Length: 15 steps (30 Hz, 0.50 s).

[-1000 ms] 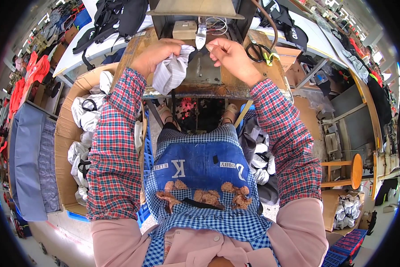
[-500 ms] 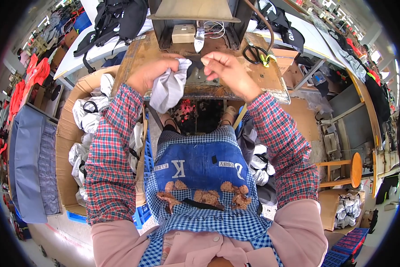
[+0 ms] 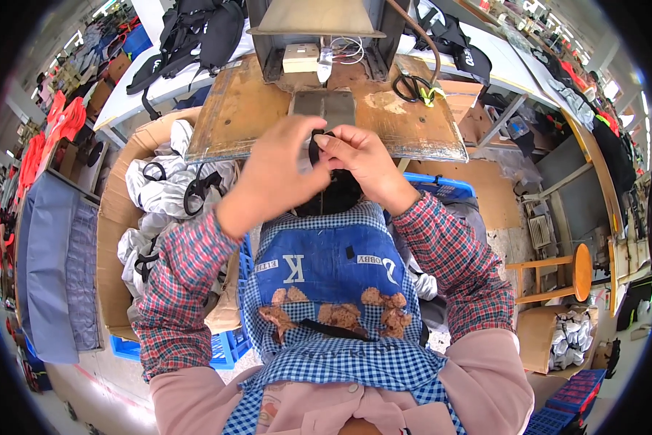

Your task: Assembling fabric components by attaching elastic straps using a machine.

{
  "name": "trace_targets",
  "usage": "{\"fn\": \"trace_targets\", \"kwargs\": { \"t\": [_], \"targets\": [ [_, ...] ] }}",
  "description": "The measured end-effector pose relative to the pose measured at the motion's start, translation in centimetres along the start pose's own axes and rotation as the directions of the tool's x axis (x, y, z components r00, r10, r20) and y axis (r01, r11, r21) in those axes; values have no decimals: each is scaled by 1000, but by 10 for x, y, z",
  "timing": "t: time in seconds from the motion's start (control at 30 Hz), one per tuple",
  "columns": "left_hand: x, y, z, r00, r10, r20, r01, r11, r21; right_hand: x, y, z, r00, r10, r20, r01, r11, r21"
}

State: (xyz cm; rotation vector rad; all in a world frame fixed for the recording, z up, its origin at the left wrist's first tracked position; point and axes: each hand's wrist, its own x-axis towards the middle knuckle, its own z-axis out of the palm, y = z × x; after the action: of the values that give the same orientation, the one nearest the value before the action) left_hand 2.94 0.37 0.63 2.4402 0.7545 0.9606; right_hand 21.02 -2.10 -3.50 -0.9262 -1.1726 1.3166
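In front of the wooden machine table's near edge (image 3: 413, 148), my right hand (image 3: 366, 161) pinches a short black fabric strip (image 3: 314, 148) between thumb and fingers. My left hand (image 3: 279, 174) is beside it, a little blurred, with its thumb and fingers curved apart around the strip's left side. Part of the strip is hidden by my fingers. Beyond my hands, a metal plate (image 3: 324, 106) is set in the tabletop under the machine's pointed metal tip (image 3: 324, 70).
Left of me stands a cardboard box (image 3: 112, 268) of white cloth pieces (image 3: 155, 188) with black bands. Black-handled scissors (image 3: 411, 88) with a yellow-green tie lie at the table's right. A blue crate (image 3: 442, 185) stands under the table's right side. A wooden stool (image 3: 580, 272) is farther right.
The light grey cloth has left my left hand. Both hands have come toward me and closer together, off the tabletop, with the black strip now in my right fingers.
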Motion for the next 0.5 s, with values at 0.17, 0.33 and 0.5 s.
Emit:
{"fn": "trace_targets", "kwargs": {
  "t": [0.17, 0.33, 0.5],
  "targets": [
    [-12, 5, 10, 997, 43, -57, -32, 982, 186, -3, -6, 6, 997, 1, 74, 10, 990, -143],
    [-11, -9, -8, 999, -7, 34, 9, 998, -69, -4, -21, -7, 974, 92, 205, -25, 951, -308],
    [0, -22, -19, 952, -98, 288, 184, 940, -287, -3, -28, -16, 939, 121, 321, -22, 955, -295]
  ]
}}
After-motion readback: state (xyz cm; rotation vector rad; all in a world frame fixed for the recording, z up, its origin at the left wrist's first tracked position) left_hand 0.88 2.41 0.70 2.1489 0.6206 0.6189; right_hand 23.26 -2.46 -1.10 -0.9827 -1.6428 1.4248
